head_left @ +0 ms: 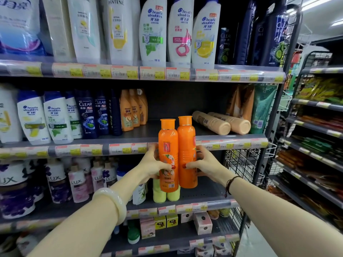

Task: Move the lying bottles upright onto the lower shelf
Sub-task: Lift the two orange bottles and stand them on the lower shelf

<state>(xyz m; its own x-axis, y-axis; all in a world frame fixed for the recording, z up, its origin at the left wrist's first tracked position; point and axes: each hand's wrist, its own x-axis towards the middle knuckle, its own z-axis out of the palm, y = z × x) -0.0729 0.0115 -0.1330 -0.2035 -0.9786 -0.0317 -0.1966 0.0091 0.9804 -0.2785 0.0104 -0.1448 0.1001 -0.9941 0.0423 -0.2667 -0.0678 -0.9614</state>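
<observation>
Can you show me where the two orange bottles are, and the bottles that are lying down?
Left orange bottle (168,154), head view: middle of its labelled body, in the left hand (151,164).
Right orange bottle (186,154), head view: middle of its plain body, in the right hand (206,165).
Lying beige bottles (211,122), head view: side of the nearer one.

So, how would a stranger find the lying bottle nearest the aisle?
Look at the middle shelf, at its right end beside the green pouch. Two beige bottles lie there on their sides; the right beige bottle touches the pouch, round base facing you.

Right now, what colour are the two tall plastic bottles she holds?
Bright orange, caps included: the two tall plastic bottles show best in the head view, held upright side by side.
</observation>
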